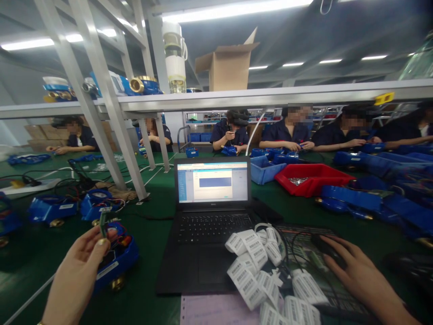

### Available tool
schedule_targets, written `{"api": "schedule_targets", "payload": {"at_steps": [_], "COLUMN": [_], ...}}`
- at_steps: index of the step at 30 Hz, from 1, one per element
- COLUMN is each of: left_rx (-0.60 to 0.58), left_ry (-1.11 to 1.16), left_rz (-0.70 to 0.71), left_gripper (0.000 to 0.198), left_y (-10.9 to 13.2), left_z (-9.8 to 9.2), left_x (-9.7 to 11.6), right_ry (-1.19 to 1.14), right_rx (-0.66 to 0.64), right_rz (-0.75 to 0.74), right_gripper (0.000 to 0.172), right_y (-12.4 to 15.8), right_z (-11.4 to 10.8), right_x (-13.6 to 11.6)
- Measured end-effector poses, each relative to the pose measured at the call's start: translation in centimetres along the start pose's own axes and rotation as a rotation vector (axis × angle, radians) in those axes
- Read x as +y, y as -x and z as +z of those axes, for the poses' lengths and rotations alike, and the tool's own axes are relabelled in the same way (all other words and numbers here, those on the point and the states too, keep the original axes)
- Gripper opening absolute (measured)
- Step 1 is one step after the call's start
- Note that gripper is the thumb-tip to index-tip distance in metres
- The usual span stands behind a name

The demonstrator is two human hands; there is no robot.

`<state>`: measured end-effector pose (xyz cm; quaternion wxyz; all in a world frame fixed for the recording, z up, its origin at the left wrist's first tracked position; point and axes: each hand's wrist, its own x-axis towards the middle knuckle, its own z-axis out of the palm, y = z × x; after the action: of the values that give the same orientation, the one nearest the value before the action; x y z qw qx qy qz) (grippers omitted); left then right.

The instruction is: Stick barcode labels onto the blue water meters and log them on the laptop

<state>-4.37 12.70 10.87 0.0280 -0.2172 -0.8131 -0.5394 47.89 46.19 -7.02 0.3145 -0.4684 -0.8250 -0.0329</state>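
Observation:
My left hand (79, 266) is at the lower left, its fingers pinched on a small green circuit board (103, 223) held upright over a blue water meter (117, 257) with red wires. My right hand (355, 271) lies at the lower right, fingers draped over a black computer mouse (323, 246) on a printed mouse pad (304, 253). Between the hands stands an open black laptop (211, 216) with a lit screen. A curled strip of white barcode labels (260, 266) lies across its right corner.
More blue water meters (50, 210) sit at the left. A red tray (313, 178) of small metal parts and blue bins (265, 169) stand behind the laptop. Several people in dark uniforms work across the green table (158, 212). A metal shelf (237, 97) carries a cardboard box.

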Motion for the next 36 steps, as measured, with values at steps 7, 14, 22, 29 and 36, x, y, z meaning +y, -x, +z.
{"api": "schedule_targets", "payload": {"at_steps": [7, 14, 22, 29, 36], "left_rx": [-0.015, 0.198, 0.224, 0.305, 0.321], "left_ry": [-0.334, -0.491, -0.494, -0.401, -0.510], "left_rz": [0.223, 0.821, 0.570, 0.718, 0.966], "left_gripper": [0.082, 0.067, 0.079, 0.064, 0.042], "left_y": [2.4, 3.2, 4.3, 4.2, 4.4], "left_z": [1.7, 2.7, 3.8, 4.3, 4.3], "left_x": [0.5, -2.3, -2.5, -4.0, -3.9], "right_ry": [-0.001, 0.011, -0.003, 0.003, 0.024], "right_rx": [-0.022, 0.006, -0.006, -0.016, -0.057], "right_rz": [0.025, 0.013, 0.026, 0.028, 0.065], "right_gripper": [0.058, 0.059, 0.061, 0.061, 0.063], "right_y": [0.0, -0.1, 0.0, 0.0, 0.0], "right_z": [-0.2, -0.6, -0.6, -0.9, -1.3], "right_x": [0.0, -0.5, 0.0, 0.1, -0.1]}}
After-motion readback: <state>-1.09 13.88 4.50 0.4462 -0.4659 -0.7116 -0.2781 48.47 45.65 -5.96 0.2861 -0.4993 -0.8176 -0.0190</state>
